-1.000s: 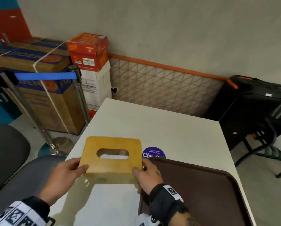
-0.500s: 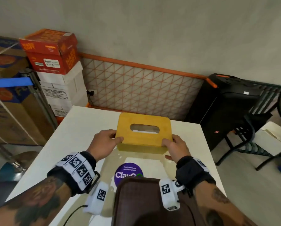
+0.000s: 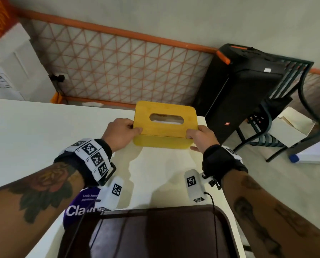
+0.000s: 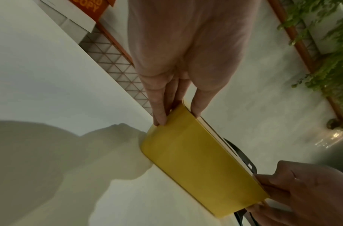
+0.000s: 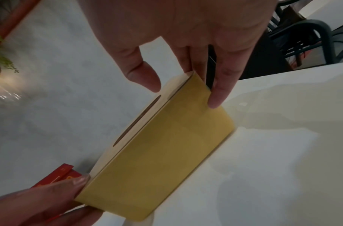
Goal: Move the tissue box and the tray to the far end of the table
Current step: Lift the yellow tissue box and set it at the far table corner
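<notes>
The yellow tissue box (image 3: 161,143) with an oval slot in its top is at the far right corner of the white table (image 3: 34,136). My left hand (image 3: 122,133) grips its left end, thumb on top and fingers on the side (image 4: 178,113). My right hand (image 3: 200,136) pinches the right end the same way (image 5: 183,91). I cannot tell whether the box (image 4: 196,160) touches the table or hovers just over it. The dark brown tray (image 3: 155,233) lies at the near edge, below my wrists, untouched.
A round purple sticker (image 3: 77,209) lies on the table left of the tray. An orange mesh fence (image 3: 118,67) stands just beyond the far edge. A black speaker (image 3: 239,90) and a dark metal chair (image 3: 285,108) stand off the right corner. White paper boxes (image 3: 10,67) are stacked far left.
Both hands have carried the tissue box from the near left part of the table out to the far right corner. The tray has stayed at the near edge.
</notes>
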